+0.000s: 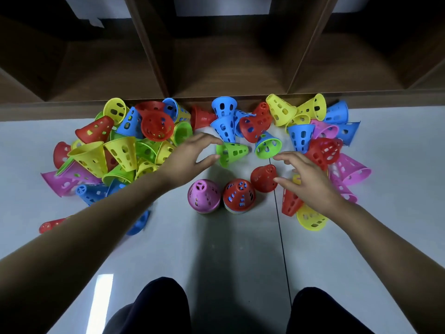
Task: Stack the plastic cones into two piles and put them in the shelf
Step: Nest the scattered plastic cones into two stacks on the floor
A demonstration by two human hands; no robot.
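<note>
Many perforated plastic cones in red, yellow, blue, green and pink lie scattered on the grey floor below a dark wooden shelf. Two upright piles stand side by side in front of me, one topped pink, one topped red. A single red cone stands just to their right. My left hand is open, fingers spread right beside a green cone lying on its side. My right hand is open too, fingertips close to the single red cone, holding nothing.
A heap of cones fills the floor on the left, and another heap on the right, both reaching the shelf's base. The shelf has several open compartments. My knees show at the bottom edge.
</note>
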